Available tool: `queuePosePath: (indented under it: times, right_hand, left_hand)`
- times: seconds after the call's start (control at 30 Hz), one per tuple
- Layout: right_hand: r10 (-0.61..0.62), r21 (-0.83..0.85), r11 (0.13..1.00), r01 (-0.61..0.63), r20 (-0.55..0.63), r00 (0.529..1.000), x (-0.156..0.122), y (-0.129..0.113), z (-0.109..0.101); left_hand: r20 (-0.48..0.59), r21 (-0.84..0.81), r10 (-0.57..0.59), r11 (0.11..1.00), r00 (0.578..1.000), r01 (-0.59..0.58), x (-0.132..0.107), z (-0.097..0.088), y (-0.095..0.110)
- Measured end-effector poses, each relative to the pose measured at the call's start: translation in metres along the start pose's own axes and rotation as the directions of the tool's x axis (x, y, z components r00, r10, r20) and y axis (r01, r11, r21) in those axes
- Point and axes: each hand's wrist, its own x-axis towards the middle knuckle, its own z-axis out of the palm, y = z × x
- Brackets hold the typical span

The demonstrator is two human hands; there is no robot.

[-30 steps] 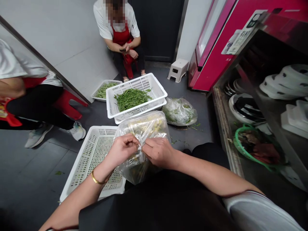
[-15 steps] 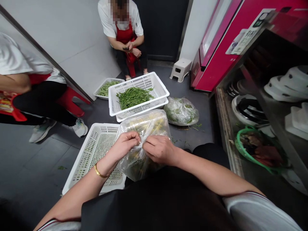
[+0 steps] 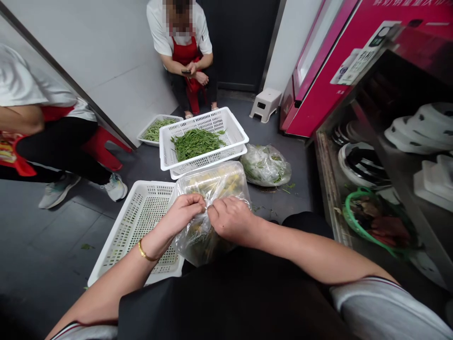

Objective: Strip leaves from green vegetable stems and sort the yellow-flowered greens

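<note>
A clear plastic bag (image 3: pixel 198 245) sits in front of me, wrapped round a boxy load with yellowish stuff showing through. My left hand (image 3: pixel 187 210) is closed, pinching the gathered plastic at the middle of the bag's top. Right beside it, my right hand (image 3: pixel 230 217) is closed on the same gathered plastic. The fingertips of both hands nearly meet there, and whether a knot lies between them is hidden. A white perforated basket (image 3: pixel 132 226) stands on the floor under my left forearm, left of the bag.
Green leafy stems (image 3: pixel 198 144) lie in a white crate (image 3: pixel 235 134) ahead. Beside it rests another bag of greens (image 3: pixel 267 165). A co-worker (image 3: pixel 186 52) sits behind with a phone; another person (image 3: pixel 46 118) sits left. A shelf with a green basket (image 3: pixel 348 208) stands right, past a stool (image 3: pixel 265 104).
My right hand has turned slightly, its back rolling upward, while still gripping the gathered plastic. My left hand keeps its pinch, and the bag stays in place.
</note>
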Motion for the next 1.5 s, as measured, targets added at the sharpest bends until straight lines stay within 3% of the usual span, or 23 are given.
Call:
queuePosePath:
  times: [0.1, 0.27, 0.37, 0.47, 0.57, 0.67, 0.93, 1.13, 1.2, 1.3, 1.4, 1.5]
  right_hand:
    - [0.005, 0.003, 1.000, -0.005, 0.032, 0.999, 0.004, 0.000, 0.003]
    - [0.097, 0.182, 0.979, -0.094, -0.004, 0.995, -0.006, 0.009, 0.013]
    - [0.173, 0.336, 0.929, -0.154, -0.028, 0.985, -0.015, 0.016, 0.011]
    - [0.246, 0.463, 0.849, -0.254, 0.079, 0.966, -0.016, 0.022, 0.002]
    - [0.188, 0.427, 0.870, -0.247, 0.177, 0.966, -0.010, 0.021, -0.003]
    - [0.120, 0.349, 0.920, -0.180, 0.186, 0.975, -0.005, 0.016, 0.000]
    - [0.337, 0.533, 0.751, -0.391, 0.201, 0.920, -0.015, 0.022, -0.006]
    - [0.198, 0.388, 0.874, -0.292, 0.262, 0.944, -0.006, 0.016, -0.010]
    - [0.235, 0.474, 0.820, -0.321, 0.232, 0.944, -0.006, 0.014, -0.006]
    - [0.341, 0.684, 0.626, -0.375, 0.192, 0.920, -0.007, 0.016, -0.001]
    - [0.356, 0.773, 0.488, -0.405, 0.247, 0.901, -0.003, 0.019, 0.001]
    - [0.293, 0.784, 0.435, -0.442, 0.341, 0.893, 0.003, 0.020, -0.006]
  left_hand:
    - [0.009, 0.047, 0.036, 0.998, 0.999, -0.036, 0.002, -0.001, -0.002]
    - [-0.048, 0.203, 0.188, 0.963, 0.981, -0.174, 0.011, -0.006, -0.010]
    - [-0.049, 0.168, 0.165, 0.974, 0.985, -0.155, 0.013, -0.008, -0.015]
    - [-0.035, 0.072, 0.107, 0.992, 0.994, -0.104, 0.011, -0.007, -0.015]
    - [-0.030, 0.027, 0.093, 0.995, 0.995, -0.093, 0.008, -0.004, -0.014]
    - [-0.035, 0.011, 0.084, 0.996, 0.996, -0.084, 0.007, -0.004, -0.014]
    - [-0.019, 0.039, 0.125, 0.992, 0.992, -0.124, 0.005, -0.004, -0.014]
    - [-0.016, 0.072, 0.145, 0.987, 0.989, -0.144, 0.004, -0.001, -0.013]
    - [-0.026, 0.079, 0.152, 0.986, 0.988, -0.149, 0.004, -0.002, -0.013]
    - [-0.018, 0.088, 0.191, 0.978, 0.981, -0.189, 0.001, -0.003, -0.013]
    - [0.052, 0.065, 0.247, 0.966, 0.968, -0.250, -0.003, -0.003, -0.011]
    - [0.127, 0.117, 0.285, 0.947, 0.950, -0.300, -0.003, -0.003, -0.009]
